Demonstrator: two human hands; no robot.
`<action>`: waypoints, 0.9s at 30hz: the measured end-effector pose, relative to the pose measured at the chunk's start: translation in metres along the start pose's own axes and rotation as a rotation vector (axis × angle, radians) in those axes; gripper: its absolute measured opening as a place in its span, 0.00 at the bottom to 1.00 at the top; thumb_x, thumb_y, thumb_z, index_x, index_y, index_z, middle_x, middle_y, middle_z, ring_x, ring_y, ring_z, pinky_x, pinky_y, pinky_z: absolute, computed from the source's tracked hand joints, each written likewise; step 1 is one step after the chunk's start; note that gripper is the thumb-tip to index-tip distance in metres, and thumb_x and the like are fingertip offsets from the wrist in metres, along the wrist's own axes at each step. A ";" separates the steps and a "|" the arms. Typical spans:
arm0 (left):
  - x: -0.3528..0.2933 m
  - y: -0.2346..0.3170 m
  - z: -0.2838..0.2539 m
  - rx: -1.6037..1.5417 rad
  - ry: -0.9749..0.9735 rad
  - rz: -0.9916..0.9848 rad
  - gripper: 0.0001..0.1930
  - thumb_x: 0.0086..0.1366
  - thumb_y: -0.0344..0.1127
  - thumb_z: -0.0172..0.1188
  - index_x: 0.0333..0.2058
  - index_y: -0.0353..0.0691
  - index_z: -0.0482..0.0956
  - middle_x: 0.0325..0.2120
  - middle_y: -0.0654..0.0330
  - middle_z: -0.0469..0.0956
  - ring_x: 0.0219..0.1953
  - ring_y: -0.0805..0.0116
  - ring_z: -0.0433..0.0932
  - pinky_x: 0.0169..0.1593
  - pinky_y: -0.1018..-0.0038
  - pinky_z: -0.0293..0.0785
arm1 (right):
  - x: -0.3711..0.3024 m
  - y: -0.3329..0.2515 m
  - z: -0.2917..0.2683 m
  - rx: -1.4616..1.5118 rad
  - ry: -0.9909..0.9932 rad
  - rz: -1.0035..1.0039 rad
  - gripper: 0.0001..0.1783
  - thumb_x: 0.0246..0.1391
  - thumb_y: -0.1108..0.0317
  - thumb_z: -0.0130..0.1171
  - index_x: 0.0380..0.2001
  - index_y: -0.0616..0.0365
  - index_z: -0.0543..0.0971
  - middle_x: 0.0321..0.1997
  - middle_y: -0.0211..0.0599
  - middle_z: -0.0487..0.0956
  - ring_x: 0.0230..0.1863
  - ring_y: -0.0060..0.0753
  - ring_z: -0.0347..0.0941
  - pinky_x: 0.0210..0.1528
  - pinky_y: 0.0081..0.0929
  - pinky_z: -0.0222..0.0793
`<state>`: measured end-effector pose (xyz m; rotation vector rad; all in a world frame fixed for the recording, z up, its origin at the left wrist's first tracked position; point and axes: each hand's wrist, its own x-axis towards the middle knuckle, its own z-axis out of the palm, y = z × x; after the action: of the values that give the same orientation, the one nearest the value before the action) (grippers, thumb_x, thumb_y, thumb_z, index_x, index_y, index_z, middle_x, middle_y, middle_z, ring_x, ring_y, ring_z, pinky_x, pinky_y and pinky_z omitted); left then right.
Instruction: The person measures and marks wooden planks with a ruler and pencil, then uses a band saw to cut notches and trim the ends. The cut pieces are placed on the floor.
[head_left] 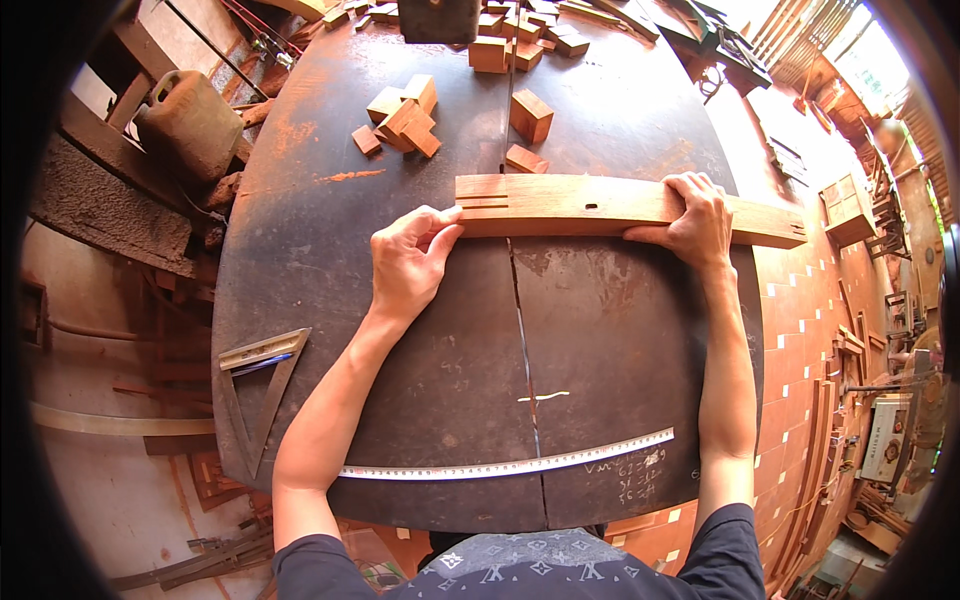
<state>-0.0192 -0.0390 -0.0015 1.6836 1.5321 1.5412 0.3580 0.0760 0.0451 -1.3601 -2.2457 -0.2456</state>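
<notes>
Holds a reddish wooden beam across the far half of the desk, just on the near side of some small blocks. Has the right hand clamped around the beam to the right of a small dark hole, fingers over the far side and thumb along the near face; has the left hand closed only at the fingertips, pinching the left end beside two cut slits. Leaves the beam's right end apparently out past the desk's right edge, so risks a downward tip there on any loosening of the right hand. Could also swivel or slide the beam out of line, mainly from so slight a pinch at the left against a fuller grip at the right. Cannot tell how flatly resting on the desk. Might bump the nearest block, just beside the beam's far edge, in any push toward the far side. Could likewise nudge the triangular square with the left forearm, setting the blue pen rolling.
</notes>
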 end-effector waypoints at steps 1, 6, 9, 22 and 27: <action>0.000 0.000 0.000 0.001 0.000 -0.003 0.07 0.68 0.22 0.72 0.43 0.32 0.90 0.36 0.54 0.91 0.34 0.75 0.89 0.38 0.75 0.82 | 0.001 0.000 0.000 0.000 0.003 -0.004 0.52 0.21 0.24 0.85 0.39 0.60 0.88 0.42 0.39 0.86 0.48 0.45 0.82 0.57 0.42 0.75; 0.000 0.000 0.000 -0.001 0.000 -0.009 0.07 0.68 0.22 0.72 0.43 0.31 0.90 0.35 0.54 0.91 0.34 0.75 0.88 0.38 0.76 0.82 | 0.000 0.002 0.001 0.004 -0.004 -0.008 0.52 0.21 0.24 0.85 0.39 0.60 0.88 0.41 0.39 0.86 0.48 0.45 0.82 0.57 0.43 0.75; 0.000 0.001 -0.001 0.013 0.002 0.002 0.07 0.68 0.23 0.73 0.43 0.31 0.90 0.35 0.55 0.91 0.34 0.76 0.88 0.38 0.76 0.82 | 0.001 -0.001 0.000 -0.001 -0.003 -0.006 0.52 0.21 0.24 0.85 0.39 0.60 0.88 0.41 0.39 0.86 0.48 0.45 0.83 0.57 0.43 0.75; 0.001 0.006 -0.001 0.054 -0.007 -0.035 0.03 0.69 0.23 0.72 0.39 0.31 0.87 0.38 0.57 0.92 0.36 0.78 0.88 0.40 0.77 0.83 | 0.001 -0.003 -0.001 0.003 -0.012 0.006 0.51 0.22 0.26 0.86 0.39 0.60 0.88 0.42 0.39 0.86 0.49 0.45 0.83 0.58 0.42 0.74; 0.001 0.007 0.000 0.043 -0.002 -0.040 0.04 0.69 0.23 0.73 0.38 0.31 0.86 0.38 0.59 0.92 0.37 0.79 0.88 0.42 0.77 0.84 | 0.001 -0.003 -0.001 0.003 -0.002 0.005 0.50 0.22 0.27 0.86 0.39 0.60 0.88 0.41 0.39 0.86 0.49 0.45 0.83 0.57 0.42 0.74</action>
<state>-0.0168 -0.0403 0.0047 1.6671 1.5983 1.4959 0.3555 0.0754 0.0464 -1.3643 -2.2437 -0.2389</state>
